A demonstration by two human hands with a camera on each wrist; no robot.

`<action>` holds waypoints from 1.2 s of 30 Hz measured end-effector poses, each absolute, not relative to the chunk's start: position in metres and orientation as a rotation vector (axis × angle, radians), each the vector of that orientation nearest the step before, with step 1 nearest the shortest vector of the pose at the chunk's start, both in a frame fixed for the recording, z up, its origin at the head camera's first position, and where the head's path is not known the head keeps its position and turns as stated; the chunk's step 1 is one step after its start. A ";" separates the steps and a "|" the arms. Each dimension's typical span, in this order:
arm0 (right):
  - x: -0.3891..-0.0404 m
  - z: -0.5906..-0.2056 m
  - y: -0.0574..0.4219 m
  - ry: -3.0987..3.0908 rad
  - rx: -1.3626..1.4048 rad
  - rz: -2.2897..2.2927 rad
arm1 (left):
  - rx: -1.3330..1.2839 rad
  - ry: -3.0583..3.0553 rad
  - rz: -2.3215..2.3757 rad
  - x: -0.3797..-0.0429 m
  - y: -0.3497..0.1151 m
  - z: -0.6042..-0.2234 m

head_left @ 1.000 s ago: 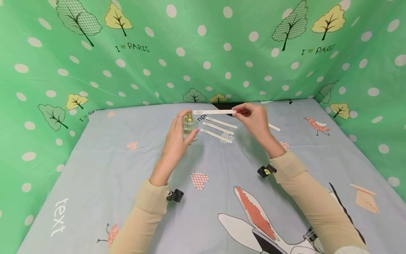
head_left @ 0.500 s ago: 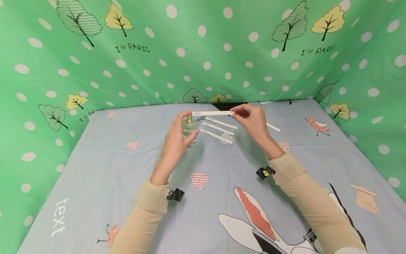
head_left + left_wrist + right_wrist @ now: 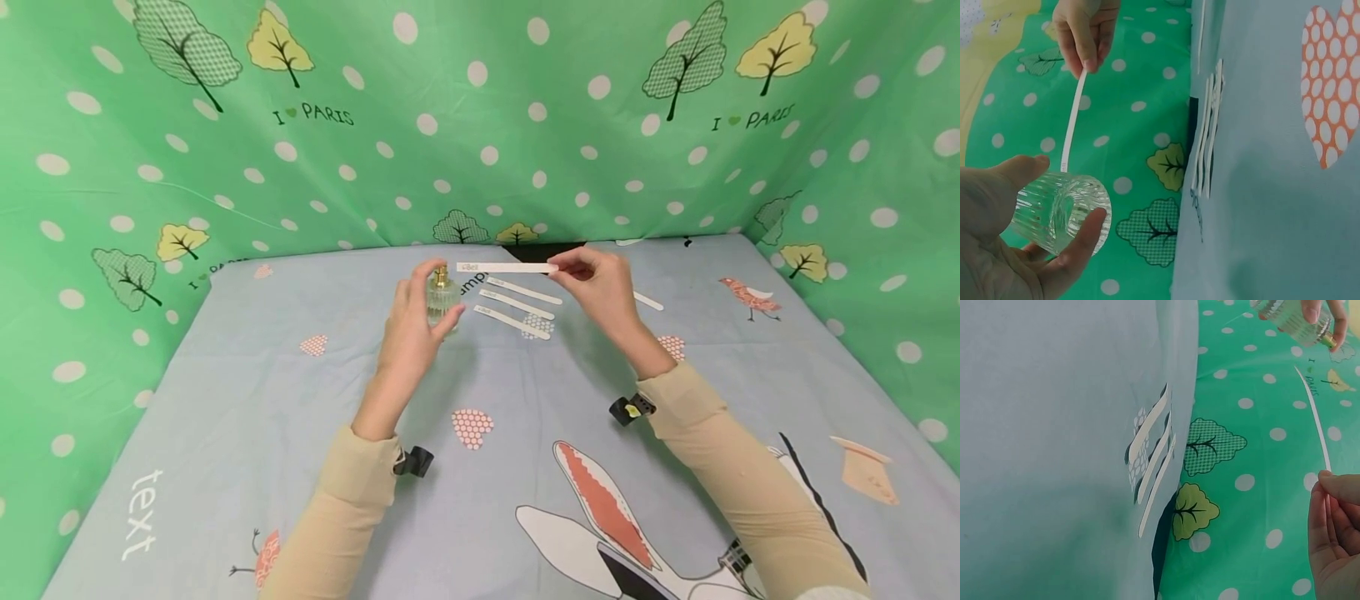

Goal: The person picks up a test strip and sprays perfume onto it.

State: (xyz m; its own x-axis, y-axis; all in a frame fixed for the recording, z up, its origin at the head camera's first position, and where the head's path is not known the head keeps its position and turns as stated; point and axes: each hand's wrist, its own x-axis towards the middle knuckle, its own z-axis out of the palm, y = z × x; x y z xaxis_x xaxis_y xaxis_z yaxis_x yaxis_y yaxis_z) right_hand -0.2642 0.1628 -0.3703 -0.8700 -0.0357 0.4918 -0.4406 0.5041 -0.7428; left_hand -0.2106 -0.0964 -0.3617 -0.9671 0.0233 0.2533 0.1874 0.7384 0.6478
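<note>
My left hand grips a ribbed clear glass perfume bottle with a gold spray neck, the index finger at its top. In the left wrist view the bottle shows its thick round base, with fingers and thumb around it. My right hand pinches one end of a white paper test strip with small print at its far end. That strip is held level, its printed end just right of the bottle's neck. Seen from the right wrist, the strip bends slightly, apart from the gold sprayer.
Three similar strips lie side by side on the blue-grey patterned cloth below the held one. Another strip lies behind my right hand. A green dotted curtain encloses the back and sides.
The strip's printed end first came in over the bottle's neck as the right hand shifted left, then the two drew slightly apart. The left hand and bottle have moved a little left.
</note>
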 end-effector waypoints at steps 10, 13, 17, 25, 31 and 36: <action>-0.261 -0.370 0.163 -2.337 0.404 1.355 | -0.124 -2.728 -0.989 -0.215 -0.097 -0.365; -0.261 -0.371 0.164 -2.343 0.398 1.356 | -0.125 -2.721 -0.976 -0.214 -0.098 -0.365; -0.260 -0.369 0.167 -2.346 0.375 1.346 | -0.120 -2.714 -0.942 -0.214 -0.098 -0.365; -0.260 -0.367 0.185 -2.341 0.309 1.357 | -0.107 -2.706 -0.916 -0.212 -0.100 -0.363; -0.260 -0.370 0.204 -2.358 0.250 1.286 | -0.100 -2.694 -0.923 -0.211 -0.103 -0.362; -0.262 -0.375 0.220 -2.368 0.175 1.276 | -0.045 -2.643 -1.039 -0.210 -0.104 -0.360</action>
State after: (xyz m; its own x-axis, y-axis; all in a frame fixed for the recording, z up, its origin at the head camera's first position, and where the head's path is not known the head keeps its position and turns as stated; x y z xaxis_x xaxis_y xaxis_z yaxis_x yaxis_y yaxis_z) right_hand -0.2624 0.2201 -0.3751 -0.8943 0.0957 0.4370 -0.3124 0.5657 -0.7632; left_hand -0.2104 -0.1035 -0.3601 -0.9543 -0.0799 0.2879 0.1375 0.7380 0.6606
